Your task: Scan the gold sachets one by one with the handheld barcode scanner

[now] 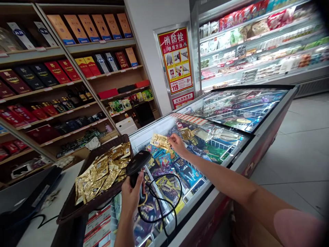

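My left hand (132, 192) is wrapped around the handle of a black barcode scanner (138, 163), its head tilted toward the far side. A black coiled cable (160, 199) hangs from the scanner over the freezer. My right hand (177, 144) pinches the edge of a gold foil packet (160, 141) above the chest freezer, a little beyond the scanner's head. To the left, a dark woven basket (69, 202) holds many similar gold packets (102, 171), piled flat and overlapping.
The chest freezer (223, 185) has sliding glass lids and colourful frozen packages (186, 171) inside. Shelves of boxed goods (84, 29) stand on the left. A lit open refrigerator (257, 44) is at the back right. Tiled floor (295, 147) lies to the right.
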The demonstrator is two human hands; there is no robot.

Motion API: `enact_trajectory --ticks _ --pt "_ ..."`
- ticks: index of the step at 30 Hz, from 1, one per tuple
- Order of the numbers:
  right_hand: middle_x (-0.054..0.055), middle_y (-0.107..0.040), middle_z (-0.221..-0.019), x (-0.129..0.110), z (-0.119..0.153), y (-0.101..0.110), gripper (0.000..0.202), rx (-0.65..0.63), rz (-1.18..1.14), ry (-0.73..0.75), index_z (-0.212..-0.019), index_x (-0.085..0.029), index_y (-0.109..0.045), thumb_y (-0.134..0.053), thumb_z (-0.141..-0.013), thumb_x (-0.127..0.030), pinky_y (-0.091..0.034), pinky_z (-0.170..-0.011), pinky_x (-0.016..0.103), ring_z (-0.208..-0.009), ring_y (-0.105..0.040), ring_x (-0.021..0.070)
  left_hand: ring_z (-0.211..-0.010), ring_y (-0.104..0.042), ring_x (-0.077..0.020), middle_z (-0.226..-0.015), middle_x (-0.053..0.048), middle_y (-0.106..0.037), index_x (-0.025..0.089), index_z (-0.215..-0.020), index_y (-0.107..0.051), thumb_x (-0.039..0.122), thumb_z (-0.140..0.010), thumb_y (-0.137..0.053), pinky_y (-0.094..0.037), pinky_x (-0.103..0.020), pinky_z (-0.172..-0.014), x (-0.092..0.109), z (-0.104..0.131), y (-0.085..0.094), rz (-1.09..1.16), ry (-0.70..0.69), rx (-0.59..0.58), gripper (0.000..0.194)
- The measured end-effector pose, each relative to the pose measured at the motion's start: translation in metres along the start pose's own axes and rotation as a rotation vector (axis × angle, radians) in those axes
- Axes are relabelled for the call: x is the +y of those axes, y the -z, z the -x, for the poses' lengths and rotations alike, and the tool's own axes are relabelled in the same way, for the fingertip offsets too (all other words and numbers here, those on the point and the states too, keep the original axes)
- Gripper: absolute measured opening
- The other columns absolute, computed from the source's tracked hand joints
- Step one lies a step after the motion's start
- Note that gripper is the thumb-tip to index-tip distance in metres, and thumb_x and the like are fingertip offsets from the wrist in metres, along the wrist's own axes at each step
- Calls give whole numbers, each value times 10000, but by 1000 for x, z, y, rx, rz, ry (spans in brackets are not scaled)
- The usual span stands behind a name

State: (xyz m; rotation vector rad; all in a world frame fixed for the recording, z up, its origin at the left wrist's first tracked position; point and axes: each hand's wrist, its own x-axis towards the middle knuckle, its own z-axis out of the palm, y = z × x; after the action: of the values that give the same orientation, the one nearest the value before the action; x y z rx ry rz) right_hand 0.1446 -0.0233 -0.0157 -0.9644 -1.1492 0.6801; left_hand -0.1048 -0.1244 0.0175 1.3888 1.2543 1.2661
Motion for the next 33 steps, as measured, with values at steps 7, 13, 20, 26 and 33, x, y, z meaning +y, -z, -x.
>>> enact_trajectory --ticks 7,13,20,26,33 --pt "-45 -401 -611 1 0 0 337 13 -3 -5 -720 -253 -402 -547 -832 -536 -502 -524 259 -552 -474 135 -431 -466 -92 -556 31 -562 151 -899 -644 610 -683 -744 -373 -205 -401 1 1 -2 -8 -19 7 517" --pt "-56 -388 -579 0 -1 0 359 14 -52 -19 -709 -248 -403 -570 -821 -545 -472 -490 250 -511 -441 121 -416 -454 -88 -533 38 -551 155 -888 -637 628 -691 -727 -363 -200 -394 3 1 -2 -17 -22 5 520" --pt "-56 -401 -586 0 -2 3 381 14 -96 -18 -703 -242 -413 -603 -804 -556 -492 -496 259 -534 -449 125 -432 -464 -92 -549 41 -549 160 -939 -634 626 -714 -711 -370 -201 -402 2 1 -2 -22 -3 4 523" --pt "-60 -406 -584 4 -3 3 361 22 -116 -9 -709 -240 -433 -609 -817 -536 -496 -505 253 -534 -438 121 -430 -460 -100 -547 34 -556 169 -902 -633 639 -683 -726 -367 -206 -397 8 4 -7 -22 0 29 527" --pt "-9 -551 -672 27 -26 24 258 338 228 -102 -756 -234 -456 -518 -877 -454 -476 -617 300 -628 -540 172 -406 -441 -85 -528 33 -548 169 -831 -633 626 -695 -711 -346 -193 -384 17 9 -13 -31 -32 90 484"
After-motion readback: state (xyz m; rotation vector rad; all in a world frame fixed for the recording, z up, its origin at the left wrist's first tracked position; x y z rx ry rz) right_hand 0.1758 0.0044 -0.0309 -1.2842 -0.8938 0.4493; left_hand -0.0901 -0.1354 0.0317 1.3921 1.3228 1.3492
